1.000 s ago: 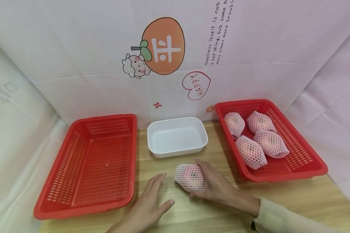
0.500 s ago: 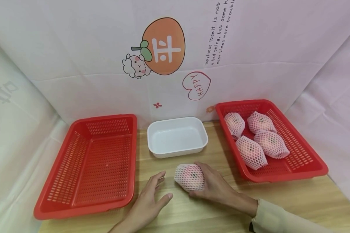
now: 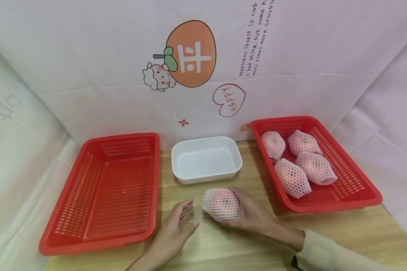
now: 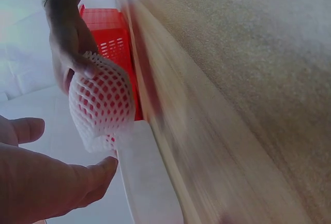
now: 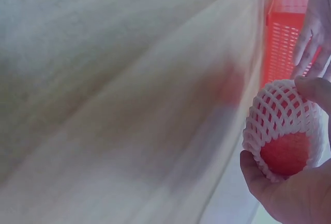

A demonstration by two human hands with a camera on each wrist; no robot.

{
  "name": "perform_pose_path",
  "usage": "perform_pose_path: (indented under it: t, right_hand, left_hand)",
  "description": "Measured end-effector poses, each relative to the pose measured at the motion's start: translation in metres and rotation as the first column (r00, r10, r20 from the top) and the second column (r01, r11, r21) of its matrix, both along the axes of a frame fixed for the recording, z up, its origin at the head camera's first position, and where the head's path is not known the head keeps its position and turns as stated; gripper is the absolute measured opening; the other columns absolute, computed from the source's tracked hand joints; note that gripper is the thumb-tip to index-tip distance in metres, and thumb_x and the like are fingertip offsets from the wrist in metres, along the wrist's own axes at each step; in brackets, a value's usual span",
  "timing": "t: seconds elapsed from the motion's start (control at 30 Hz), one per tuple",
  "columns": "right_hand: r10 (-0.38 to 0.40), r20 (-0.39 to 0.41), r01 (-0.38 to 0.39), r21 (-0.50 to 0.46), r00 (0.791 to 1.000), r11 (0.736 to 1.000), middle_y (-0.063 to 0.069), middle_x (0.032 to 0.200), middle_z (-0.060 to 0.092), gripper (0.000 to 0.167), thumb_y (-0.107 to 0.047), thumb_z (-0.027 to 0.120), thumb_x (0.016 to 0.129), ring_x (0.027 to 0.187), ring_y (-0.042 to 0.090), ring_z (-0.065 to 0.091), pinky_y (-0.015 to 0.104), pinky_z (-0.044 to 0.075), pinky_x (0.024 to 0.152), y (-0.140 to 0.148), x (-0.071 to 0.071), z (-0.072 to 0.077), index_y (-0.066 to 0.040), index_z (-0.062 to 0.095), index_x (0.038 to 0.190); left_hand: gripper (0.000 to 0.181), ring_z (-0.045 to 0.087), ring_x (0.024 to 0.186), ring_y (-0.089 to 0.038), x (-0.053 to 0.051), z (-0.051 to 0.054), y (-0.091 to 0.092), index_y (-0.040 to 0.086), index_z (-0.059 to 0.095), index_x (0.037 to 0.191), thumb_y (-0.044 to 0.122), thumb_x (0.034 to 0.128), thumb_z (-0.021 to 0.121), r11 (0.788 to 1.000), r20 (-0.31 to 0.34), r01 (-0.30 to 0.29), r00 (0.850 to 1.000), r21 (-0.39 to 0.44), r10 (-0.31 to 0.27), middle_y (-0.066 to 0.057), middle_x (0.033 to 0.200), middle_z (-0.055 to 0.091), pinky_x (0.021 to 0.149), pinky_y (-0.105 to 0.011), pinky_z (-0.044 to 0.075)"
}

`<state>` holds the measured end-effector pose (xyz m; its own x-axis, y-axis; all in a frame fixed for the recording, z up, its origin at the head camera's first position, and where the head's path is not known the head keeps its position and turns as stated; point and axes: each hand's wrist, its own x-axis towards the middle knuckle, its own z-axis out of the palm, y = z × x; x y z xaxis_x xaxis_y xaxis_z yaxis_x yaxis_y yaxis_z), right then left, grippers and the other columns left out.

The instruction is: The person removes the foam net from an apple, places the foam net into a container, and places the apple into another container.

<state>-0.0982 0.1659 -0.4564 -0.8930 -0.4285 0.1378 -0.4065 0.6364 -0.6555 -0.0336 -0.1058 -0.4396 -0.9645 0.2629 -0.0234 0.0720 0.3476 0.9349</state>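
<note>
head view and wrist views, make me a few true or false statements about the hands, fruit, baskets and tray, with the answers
1. The right hand holds a fruit. True.
2. The left hand grips another fruit. False: the left hand holds nothing.
3. The tray stands between the left basket and the right basket. True.
4. The right basket holds two fruits. False: it holds four netted fruits.
5. In the right wrist view, bare red skin shows at one end of the net. True.
6. The tray is red like the baskets. False: the tray is white.
</note>
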Motion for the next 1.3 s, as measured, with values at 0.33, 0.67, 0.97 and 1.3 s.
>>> perform_pose_path:
  t: [0.33,0.67,0.97,1.3]
  right_hand:
    - [0.089,-0.079,-0.088,0.013,0.993,0.996,0.008,0.127,0.070,0.093,-0.033,0.101,0.067,0.109,0.020,0.070,0.044,0.062,0.094,-0.002,0.006,0.019,-0.001,0.056,0.142]
    - [0.177,-0.167,-0.176,0.021,0.970,0.984,0.008,0.128,0.069,0.098,-0.027,0.102,0.064,0.109,0.018,0.070,0.041,0.063,0.093,-0.007,0.017,0.031,0.003,0.054,0.144]
    - [0.205,-0.194,-0.206,0.016,0.959,0.978,0.008,0.126,0.069,0.100,-0.024,0.102,0.063,0.109,0.019,0.070,0.038,0.063,0.091,-0.009,0.022,0.034,0.000,0.051,0.146]
    - [0.234,-0.193,-0.238,0.007,0.953,0.971,0.005,0.126,0.069,0.099,-0.025,0.102,0.065,0.109,0.017,0.070,0.036,0.063,0.091,-0.011,0.024,0.035,-0.003,0.050,0.146]
  left_hand:
    - [0.051,0.051,0.143,-0.037,-0.002,0.002,-0.001,0.001,0.048,0.150,0.019,0.1057,0.066,0.996,0.007,-0.001,1.000,0.087,0.000,-0.021,0.151,0.052,0.118,-0.037,0.043]
    - [0.036,0.062,0.132,-0.030,-0.005,0.003,0.002,0.000,0.062,0.135,-0.008,0.0997,0.064,0.971,-0.034,-0.023,0.999,0.237,0.032,-0.016,0.137,0.064,0.110,-0.033,0.052]
    - [0.030,0.069,0.121,-0.030,-0.004,0.006,0.005,0.001,0.069,0.126,-0.008,0.0976,0.067,0.960,-0.079,-0.067,0.993,0.273,0.091,-0.013,0.128,0.070,0.101,-0.031,0.058]
    - [0.034,0.069,0.122,-0.034,-0.005,0.005,0.005,0.001,0.069,0.128,-0.005,0.0947,0.073,0.963,-0.052,-0.068,0.995,0.262,0.084,-0.015,0.130,0.070,0.098,-0.028,0.058]
